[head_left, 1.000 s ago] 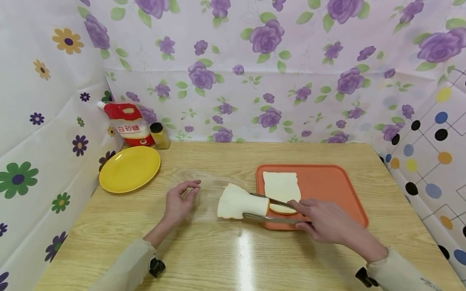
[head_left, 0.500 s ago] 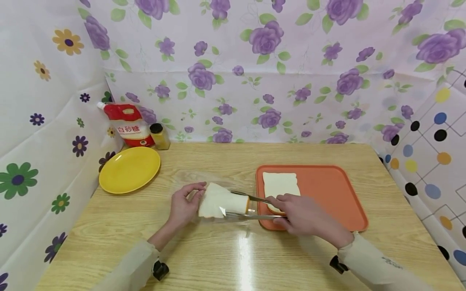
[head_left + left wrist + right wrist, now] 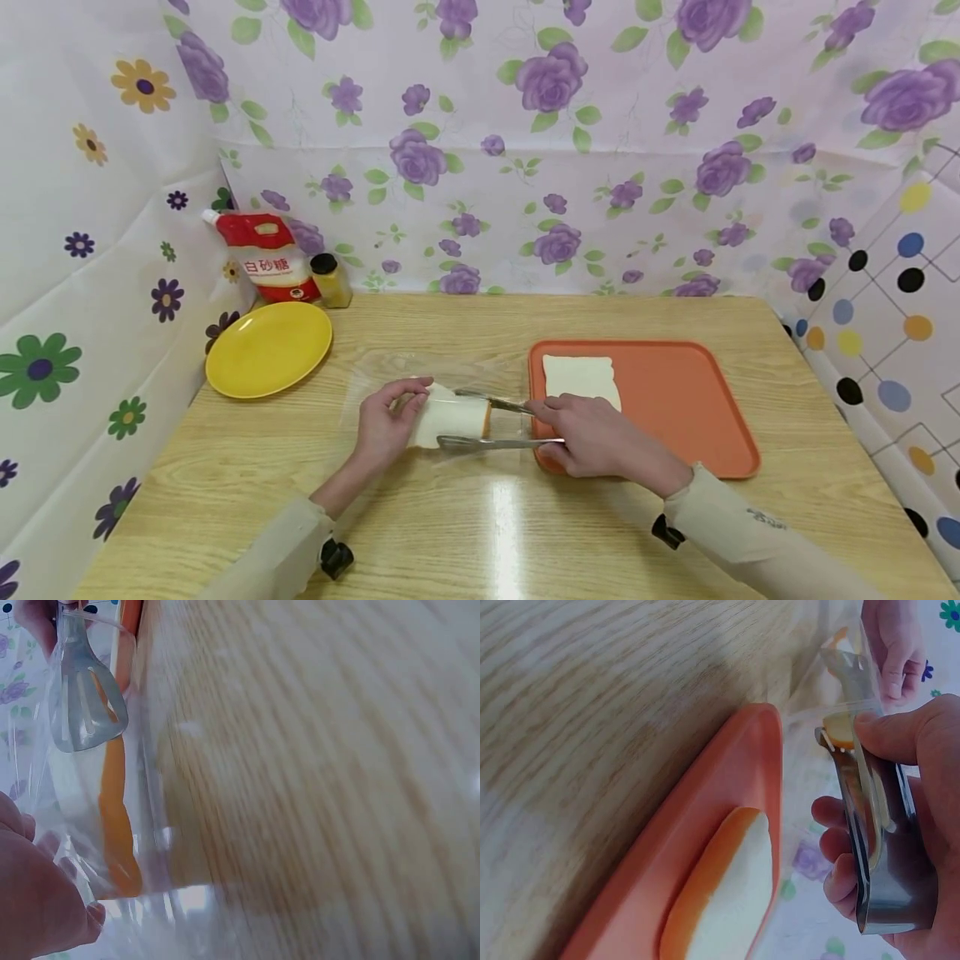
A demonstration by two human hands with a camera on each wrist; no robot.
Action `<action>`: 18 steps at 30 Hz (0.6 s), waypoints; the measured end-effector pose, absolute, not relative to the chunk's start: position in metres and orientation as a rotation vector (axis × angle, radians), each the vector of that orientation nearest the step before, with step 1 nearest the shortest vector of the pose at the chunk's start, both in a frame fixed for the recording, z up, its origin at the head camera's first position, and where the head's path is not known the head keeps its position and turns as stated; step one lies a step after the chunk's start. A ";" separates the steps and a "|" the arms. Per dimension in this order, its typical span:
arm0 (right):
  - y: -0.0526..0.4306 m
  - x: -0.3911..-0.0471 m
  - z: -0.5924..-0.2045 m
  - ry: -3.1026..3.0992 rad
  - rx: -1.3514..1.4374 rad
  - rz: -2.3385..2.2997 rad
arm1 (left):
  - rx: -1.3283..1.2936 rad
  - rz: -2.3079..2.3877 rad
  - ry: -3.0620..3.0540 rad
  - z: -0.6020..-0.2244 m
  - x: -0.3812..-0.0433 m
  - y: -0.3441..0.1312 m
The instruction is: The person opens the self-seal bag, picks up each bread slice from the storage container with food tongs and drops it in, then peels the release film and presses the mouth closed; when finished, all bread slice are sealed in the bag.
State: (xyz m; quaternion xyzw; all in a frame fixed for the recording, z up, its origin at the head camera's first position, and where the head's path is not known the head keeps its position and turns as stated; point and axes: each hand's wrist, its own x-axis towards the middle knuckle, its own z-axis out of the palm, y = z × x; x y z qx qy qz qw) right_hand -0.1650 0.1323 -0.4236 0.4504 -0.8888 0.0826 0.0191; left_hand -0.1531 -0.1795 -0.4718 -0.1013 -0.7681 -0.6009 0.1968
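My right hand (image 3: 588, 433) grips metal tongs (image 3: 896, 877), whose blades lie over both sides of a curled white bread slice (image 3: 459, 417) with a brown crust. The slice and the tongs' ends are inside a clear plastic bag (image 3: 154, 817). My left hand (image 3: 386, 425) pinches the bag around the slice's left end; its exact fingertip contact is partly hidden. Below my right hand, another bread slice (image 3: 577, 377) lies on the orange tray (image 3: 682, 400), partly covered by the hand.
A yellow plate (image 3: 268, 350) sits at the table's left edge. Behind it stand a red and white sugar pouch (image 3: 266, 258) and a small black-capped jar (image 3: 331, 282). Floral sheets surround the wooden table (image 3: 420, 525).
My right hand has moved left with the tongs, carrying the slice off the tray's edge and deeper into the bag. My left hand has shifted slightly right and now meets the slice's end.
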 end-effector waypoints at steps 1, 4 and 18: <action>0.132 -0.165 -0.424 -2.765 1.391 0.263 | -0.289 -1.667 -2.149 -0.472 -0.153 -0.180; 0.130 -0.166 -0.426 -2.778 1.366 0.266 | -0.300 -1.644 -2.146 -0.473 -0.153 -0.181; 0.118 -0.173 -0.428 -2.718 1.434 0.271 | -0.263 -1.740 -2.170 -0.468 -0.152 -0.176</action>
